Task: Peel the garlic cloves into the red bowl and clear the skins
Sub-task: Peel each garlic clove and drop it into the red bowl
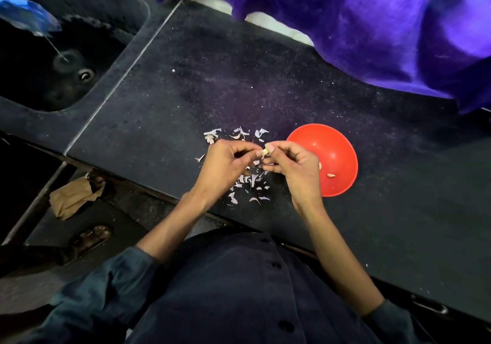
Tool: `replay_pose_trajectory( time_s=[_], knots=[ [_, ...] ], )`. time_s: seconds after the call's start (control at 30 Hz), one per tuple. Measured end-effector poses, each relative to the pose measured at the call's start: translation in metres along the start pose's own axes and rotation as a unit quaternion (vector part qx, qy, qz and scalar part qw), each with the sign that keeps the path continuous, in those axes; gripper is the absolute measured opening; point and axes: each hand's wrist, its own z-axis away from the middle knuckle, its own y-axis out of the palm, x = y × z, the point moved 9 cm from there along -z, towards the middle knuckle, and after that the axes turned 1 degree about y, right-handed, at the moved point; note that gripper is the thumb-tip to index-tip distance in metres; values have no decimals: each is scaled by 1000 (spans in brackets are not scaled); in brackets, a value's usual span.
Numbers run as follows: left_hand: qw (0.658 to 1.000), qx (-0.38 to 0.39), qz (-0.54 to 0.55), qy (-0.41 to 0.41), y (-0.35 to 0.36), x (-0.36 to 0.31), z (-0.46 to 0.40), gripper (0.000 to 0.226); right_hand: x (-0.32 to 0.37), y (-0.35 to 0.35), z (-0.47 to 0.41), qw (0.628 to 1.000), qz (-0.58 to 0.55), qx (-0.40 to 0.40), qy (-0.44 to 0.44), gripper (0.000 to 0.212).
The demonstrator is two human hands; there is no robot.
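Observation:
A pale garlic clove (pixel 265 151) sits between the fingertips of both hands, just above the dark counter. My left hand (pixel 225 165) pinches it from the left with curled fingers. My right hand (pixel 295 168) pinches it from the right with thumb and forefinger. The red bowl (pixel 332 141) stands right of my right hand, partly hidden by it, with a peeled clove (pixel 330 175) lying inside. Several white garlic skins (pixel 252 184) lie scattered under and around my hands, more at the far side (pixel 239 133).
The black counter (pixel 186 91) runs from a dark sink (pixel 53 59) at the upper left to the right edge. A purple cloth (pixel 372 24) covers the far right. A brown paper bag (pixel 74 197) and a sandalled foot (pixel 93 237) are on the floor below left.

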Motion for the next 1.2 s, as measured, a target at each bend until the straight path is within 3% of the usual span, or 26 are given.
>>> replay_pose_trajectory(
  time_s=[0.23, 0.43, 0.6, 0.77, 0.87, 1.0, 1.2],
  knots=[
    [981, 29, -170, 85, 8, -13, 1, 15, 1, -1, -1, 1000, 21, -8, -11, 11],
    [959, 37, -231, 160, 14, -23, 5, 20, 2, 2, -1, 1000, 16, 3, -10, 16],
    [947, 40, -275, 161, 19, -20, 6, 23, 2, 0, -2, 1000, 17, -2, -14, 14],
    [968, 23, -196, 154, 12, -24, 7, 19, 0, -2, 0, 1000, -12, -8, 1, 17],
    [995, 22, -67, 74, 7, -13, 5, 20, -2, -2, 1, 999, -45, 1, 16, 19],
    [998, 10, 59, 20, 4, -7, 5, 17, -6, 2, 3, 995, -87, 17, 46, 14],
    [999, -19, 19, 30, 1, -7, 5, 9, -8, 5, 7, 992, -108, 21, 57, 12]
  ],
)
